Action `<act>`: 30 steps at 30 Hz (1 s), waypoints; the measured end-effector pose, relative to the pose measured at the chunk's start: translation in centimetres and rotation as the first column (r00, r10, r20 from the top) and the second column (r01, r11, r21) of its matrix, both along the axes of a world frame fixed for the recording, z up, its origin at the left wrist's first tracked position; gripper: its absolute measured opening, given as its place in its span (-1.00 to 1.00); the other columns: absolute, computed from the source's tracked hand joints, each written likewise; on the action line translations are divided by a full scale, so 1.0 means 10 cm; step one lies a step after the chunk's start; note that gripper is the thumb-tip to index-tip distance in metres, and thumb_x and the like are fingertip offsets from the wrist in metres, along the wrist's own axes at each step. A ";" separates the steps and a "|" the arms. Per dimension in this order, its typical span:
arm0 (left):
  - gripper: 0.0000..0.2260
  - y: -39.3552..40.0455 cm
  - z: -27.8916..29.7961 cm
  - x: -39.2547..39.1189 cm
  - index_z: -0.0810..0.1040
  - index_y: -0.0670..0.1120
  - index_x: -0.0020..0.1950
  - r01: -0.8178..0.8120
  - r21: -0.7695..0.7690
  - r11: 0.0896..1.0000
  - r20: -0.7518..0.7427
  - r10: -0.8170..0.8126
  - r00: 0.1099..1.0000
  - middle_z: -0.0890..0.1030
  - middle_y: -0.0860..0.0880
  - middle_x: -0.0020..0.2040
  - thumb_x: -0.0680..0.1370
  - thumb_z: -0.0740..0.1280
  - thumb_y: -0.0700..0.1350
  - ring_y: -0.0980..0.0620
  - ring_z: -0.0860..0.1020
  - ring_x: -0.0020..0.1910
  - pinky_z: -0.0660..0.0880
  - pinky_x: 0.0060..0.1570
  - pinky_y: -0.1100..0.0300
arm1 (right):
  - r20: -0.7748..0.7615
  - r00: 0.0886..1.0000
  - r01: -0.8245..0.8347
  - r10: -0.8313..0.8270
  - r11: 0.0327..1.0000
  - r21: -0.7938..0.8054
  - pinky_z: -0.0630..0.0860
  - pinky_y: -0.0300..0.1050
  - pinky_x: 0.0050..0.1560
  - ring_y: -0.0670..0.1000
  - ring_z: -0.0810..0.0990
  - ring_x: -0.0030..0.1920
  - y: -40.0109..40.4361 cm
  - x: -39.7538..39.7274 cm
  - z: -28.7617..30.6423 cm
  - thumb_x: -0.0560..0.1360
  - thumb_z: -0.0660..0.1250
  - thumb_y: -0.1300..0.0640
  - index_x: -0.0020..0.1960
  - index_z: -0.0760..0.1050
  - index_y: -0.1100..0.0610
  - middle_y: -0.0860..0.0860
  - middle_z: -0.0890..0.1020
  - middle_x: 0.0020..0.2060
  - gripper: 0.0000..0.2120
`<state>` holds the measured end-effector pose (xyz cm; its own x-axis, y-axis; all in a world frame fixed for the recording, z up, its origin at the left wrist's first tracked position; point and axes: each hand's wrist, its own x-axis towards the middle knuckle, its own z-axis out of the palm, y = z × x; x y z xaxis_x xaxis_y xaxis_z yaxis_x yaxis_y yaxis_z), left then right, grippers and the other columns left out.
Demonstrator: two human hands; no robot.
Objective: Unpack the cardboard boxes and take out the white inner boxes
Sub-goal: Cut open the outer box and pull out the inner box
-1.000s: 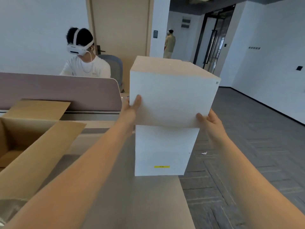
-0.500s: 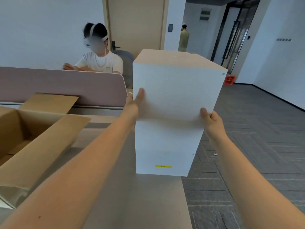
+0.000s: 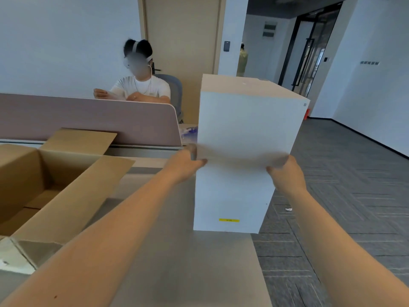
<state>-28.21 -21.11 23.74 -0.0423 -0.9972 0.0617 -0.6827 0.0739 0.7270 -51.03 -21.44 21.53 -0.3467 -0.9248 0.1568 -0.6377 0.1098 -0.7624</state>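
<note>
- Both hands hold the upper white box [image 3: 250, 120] at its lower edge: the left hand [image 3: 186, 165] grips the near-left corner with the thumb across the front face, and the right hand [image 3: 285, 173] grips the near-right corner, fingers curled behind it.
- The upper white box sits directly on the lower white box [image 3: 230, 196]; the seam between them is blurred, so full seating cannot be confirmed.
- The stack stands at the right edge of the table [image 3: 177, 262], near the corner.
- Progress, judged from the layout: two inner boxes are out and stacked. The cardboard box [image 3: 44, 185] on the left stands open with flaps spread; the visible part of its interior shows only brown board. Whether further cartons remain cannot be told.
- Remaining step, as a judgement: release the upper box once it is square on the lower one.
- Materials: the white boxes are matte, smooth-faced and sharp-edged, roughly cubic. The lower one carries a small yellow label [image 3: 229, 220] near its base.
- The cardboard box is plain brown board with stiff flat flaps.
- The table surface is smooth, grey-beige and slightly reflective.
- A mauve partition [image 3: 88, 120] runs along the far side of the table; a seated person [image 3: 141, 87] is behind it.
</note>
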 end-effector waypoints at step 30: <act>-0.21 2.41 -0.78 4.38 0.04 0.03 0.52 -0.396 0.081 0.915 0.655 0.251 0.713 0.01 -0.03 0.54 0.43 0.38 0.18 -0.10 -0.03 0.52 -0.03 0.45 0.02 | -0.215 0.487 -0.746 0.846 0.531 0.401 0.32 -0.02 0.32 0.08 0.31 0.38 1.51 4.68 -0.52 0.43 0.31 -0.21 0.45 0.17 0.12 0.07 0.29 0.41 -0.27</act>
<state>15.61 3.01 15.95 0.3291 -0.9423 -0.0620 -0.9367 -0.3341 0.1051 -4.22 -6.32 16.35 0.5923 -0.7903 -0.1571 -0.7387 -0.4547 -0.4976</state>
